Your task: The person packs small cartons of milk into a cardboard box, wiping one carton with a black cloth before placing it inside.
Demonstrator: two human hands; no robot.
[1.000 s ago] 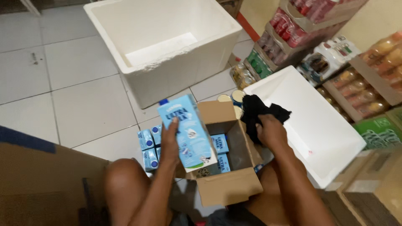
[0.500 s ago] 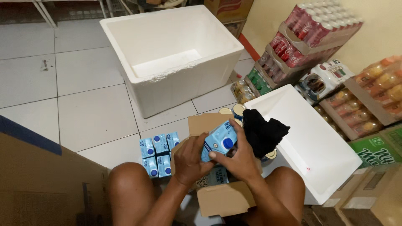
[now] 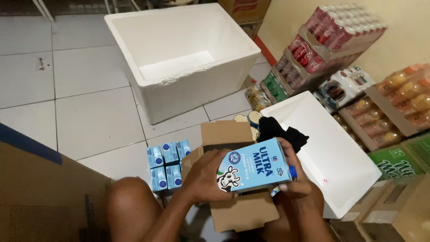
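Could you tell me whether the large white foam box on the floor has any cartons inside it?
No, the white foam box shows only its bare white bottom; the blue milk carton is in both hands above the cardboard box.

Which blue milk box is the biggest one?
The big blue carton held sideways in both hands over the cardboard box; the small cartons standing on the floor are much smaller.

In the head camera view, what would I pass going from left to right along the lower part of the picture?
Brown cardboard sheet → small blue cartons on the floor → left hand → light-blue milk carton → right hand → white foam lid → green box.
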